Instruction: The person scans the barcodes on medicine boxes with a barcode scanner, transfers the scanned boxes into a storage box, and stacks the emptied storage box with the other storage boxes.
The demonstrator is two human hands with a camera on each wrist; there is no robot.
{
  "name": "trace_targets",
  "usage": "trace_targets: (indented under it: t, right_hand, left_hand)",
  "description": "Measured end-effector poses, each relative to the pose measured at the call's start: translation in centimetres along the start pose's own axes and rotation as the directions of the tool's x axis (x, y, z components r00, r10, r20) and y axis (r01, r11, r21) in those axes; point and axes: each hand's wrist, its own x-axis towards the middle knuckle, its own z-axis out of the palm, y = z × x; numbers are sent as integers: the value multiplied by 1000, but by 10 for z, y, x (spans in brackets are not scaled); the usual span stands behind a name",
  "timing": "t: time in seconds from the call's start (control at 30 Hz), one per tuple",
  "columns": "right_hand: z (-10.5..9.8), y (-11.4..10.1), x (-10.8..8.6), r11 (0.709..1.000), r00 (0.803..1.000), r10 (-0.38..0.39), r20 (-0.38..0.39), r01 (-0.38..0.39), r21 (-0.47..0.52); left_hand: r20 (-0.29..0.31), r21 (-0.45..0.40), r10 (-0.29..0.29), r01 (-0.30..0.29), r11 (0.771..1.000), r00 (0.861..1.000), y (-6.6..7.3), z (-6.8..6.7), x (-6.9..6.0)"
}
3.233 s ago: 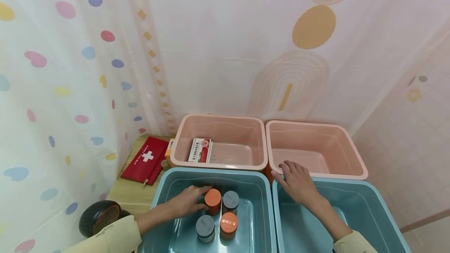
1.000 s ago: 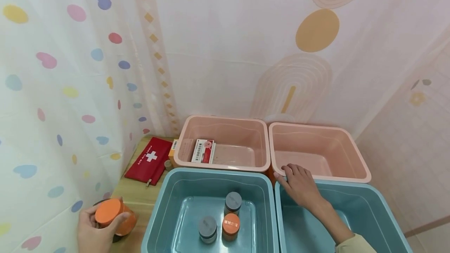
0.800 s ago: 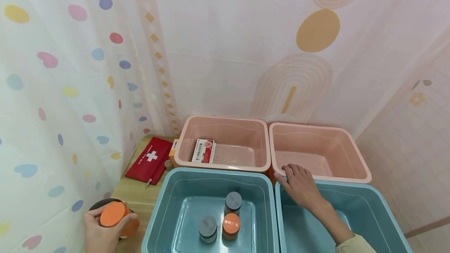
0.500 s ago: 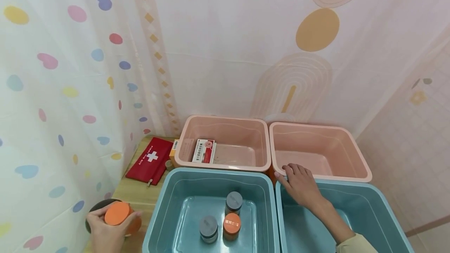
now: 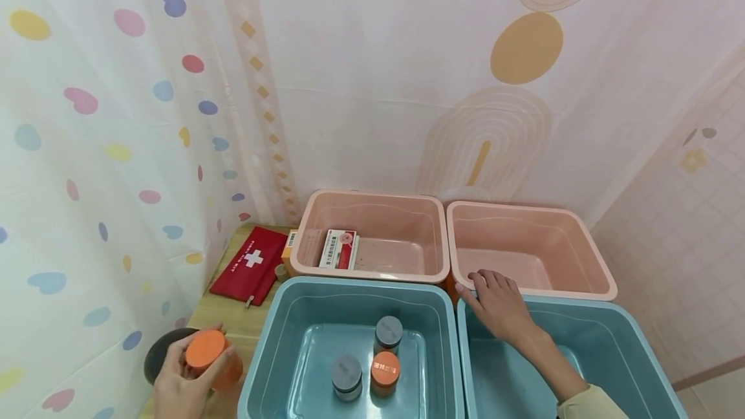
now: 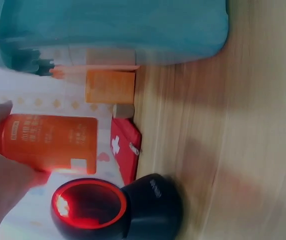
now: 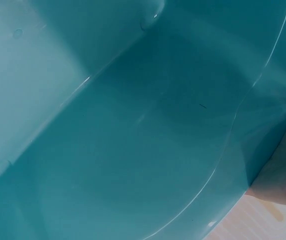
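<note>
Head view: patterned curtain (image 5: 361,83) at the back, table (image 5: 233,319) below. Left teal tub (image 5: 308,348) and right teal tub (image 5: 611,341) in front; left pink tub (image 5: 401,244) and right pink tub (image 5: 500,238) behind. Right hand (image 5: 496,302) rests on the right pink tub's front rim, fingers loose over it, nothing picked up. Left hand (image 5: 182,380) is left of the tubs, fingers clamped round the upper part of the orange jar (image 6: 58,142). Red pouch (image 5: 247,270) lies flat, farther back. Black scanner (image 6: 138,207), window lit red, is just beside the jar.

Jar is off the table, roughly upright. Looks like stiff plastic, probably light; can't judge the fill. Smooth wall, so it may slip or spin. Not fragile, I'd guess. Best hold: just under the lid, label and base uncovered. In the way: scanner one side, left teal tub's wall the other.

Left teal tub has a near grey-lidded jar (image 5: 346,377), far grey-lidded jar (image 5: 388,333) and orange-lidded jar (image 5: 385,372). White box (image 5: 339,249) in left pink tub, orange box (image 6: 110,86) just outside it.
</note>
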Motion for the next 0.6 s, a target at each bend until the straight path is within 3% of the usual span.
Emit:
trace_targets:
  t: [0.1,0.23,0.3,0.43,0.57,0.6]
  right_hand:
    - [0,0,0,1000,1000,2,0,-2,3]
    - [0,0,0,1000,1000,0,-3,0,2]
    - [0,-1,0,1000,1000,-5,-10,5,2]
    - [0,-1,-1,1000,999,-19,-34,19,-1]
    - [1,-1,-2,1000,999,-22,-46,22,0]
    - [1,-1,-2,1000,999,-19,-44,19,3]
  left_hand:
    - [111,28,107,-111,993,988,-2,-6,2]
    - [203,10,249,-256,967,947,-7,-16,7]
    - [225,-24,290,-292,956,930,-8,-21,9]
    - [224,-36,319,-319,947,921,-7,-25,12]
    - [207,92,262,-285,954,943,15,-26,14]
    - [213,116,261,-290,950,941,24,-26,15]
